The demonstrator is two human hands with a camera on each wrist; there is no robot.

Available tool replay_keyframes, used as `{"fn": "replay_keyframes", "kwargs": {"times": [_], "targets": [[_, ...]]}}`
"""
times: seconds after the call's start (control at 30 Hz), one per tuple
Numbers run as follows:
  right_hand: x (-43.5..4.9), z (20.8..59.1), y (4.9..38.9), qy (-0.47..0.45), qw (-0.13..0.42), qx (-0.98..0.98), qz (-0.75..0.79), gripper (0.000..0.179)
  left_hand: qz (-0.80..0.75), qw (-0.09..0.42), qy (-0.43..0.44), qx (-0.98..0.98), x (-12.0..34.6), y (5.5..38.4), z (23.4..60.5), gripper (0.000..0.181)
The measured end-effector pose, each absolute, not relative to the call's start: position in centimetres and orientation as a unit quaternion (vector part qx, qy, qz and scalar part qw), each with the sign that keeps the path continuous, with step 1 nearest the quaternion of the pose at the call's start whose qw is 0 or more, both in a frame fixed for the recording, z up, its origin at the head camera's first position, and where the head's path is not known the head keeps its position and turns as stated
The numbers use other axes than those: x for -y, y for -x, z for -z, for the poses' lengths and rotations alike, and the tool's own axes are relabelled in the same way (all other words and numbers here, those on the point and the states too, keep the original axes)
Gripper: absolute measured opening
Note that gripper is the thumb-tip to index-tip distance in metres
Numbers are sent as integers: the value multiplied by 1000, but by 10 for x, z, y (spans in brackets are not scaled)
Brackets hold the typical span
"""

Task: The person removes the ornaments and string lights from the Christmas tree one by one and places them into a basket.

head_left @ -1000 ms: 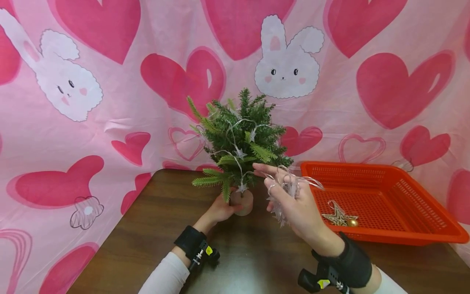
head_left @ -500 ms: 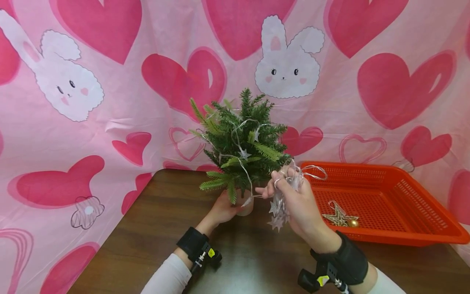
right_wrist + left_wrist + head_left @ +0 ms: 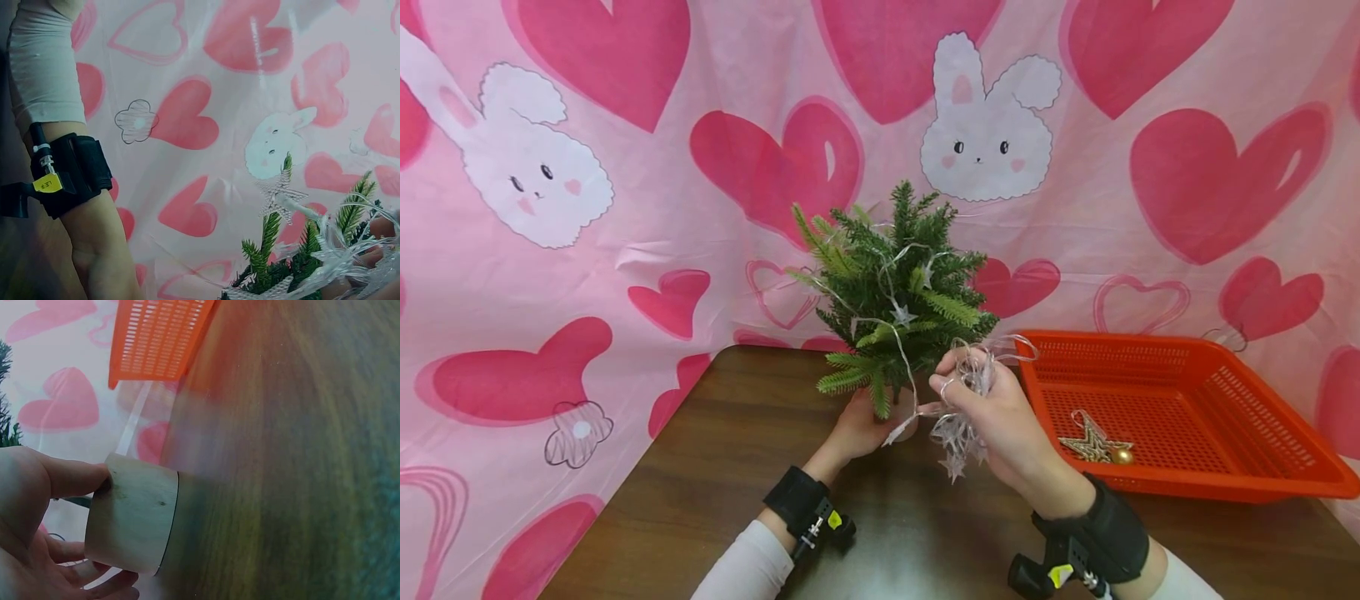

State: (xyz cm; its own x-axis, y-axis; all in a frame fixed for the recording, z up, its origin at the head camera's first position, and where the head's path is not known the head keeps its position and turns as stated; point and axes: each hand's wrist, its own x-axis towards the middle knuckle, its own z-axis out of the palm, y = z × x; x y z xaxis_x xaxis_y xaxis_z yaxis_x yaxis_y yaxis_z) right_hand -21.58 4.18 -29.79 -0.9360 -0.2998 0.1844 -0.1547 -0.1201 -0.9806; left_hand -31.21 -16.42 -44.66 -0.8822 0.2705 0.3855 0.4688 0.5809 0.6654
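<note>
A small artificial Christmas tree (image 3: 880,279) stands on the table, with a clear star string light (image 3: 902,316) looped over its branches. My left hand (image 3: 856,429) grips its round wooden base (image 3: 134,515), thumb on one side and fingers on the other. To the right of the base, my right hand (image 3: 1000,421) holds the bunched rest of the string light, its stars hanging below the fingers. One strand runs from the branches to the right fingertips, with a star in front of the base. In the right wrist view a light star (image 3: 275,199) shows large before green branches.
An orange basket (image 3: 1195,482) stands at the right of the table (image 3: 745,417), close to my right hand. In it lie a glittery gold star (image 3: 1090,442) and a small gold ball (image 3: 1122,456). A pink heart-patterned cloth (image 3: 647,208) hangs behind.
My right hand has come down from the branches with the bunched string light, then slightly left. The strand by the base now hangs out toward that hand. The tree has shifted slightly; my left hand stays on its base.
</note>
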Motion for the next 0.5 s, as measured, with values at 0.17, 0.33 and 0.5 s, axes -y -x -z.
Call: {"fn": "replay_keyframes", "kwargs": {"times": [0.17, 0.33, 0.5], "targets": [[-41, 299, 218, 162, 64, -703, 690, 26, 409, 126, 215, 878, 165, 313, 449, 47], [-40, 299, 218, 160, 70, -726, 665, 33, 416, 117, 213, 876, 165, 312, 447, 54], [-39, 298, 217, 158, 64, -753, 636, 32, 399, 98, 174, 895, 163, 309, 446, 67]]}}
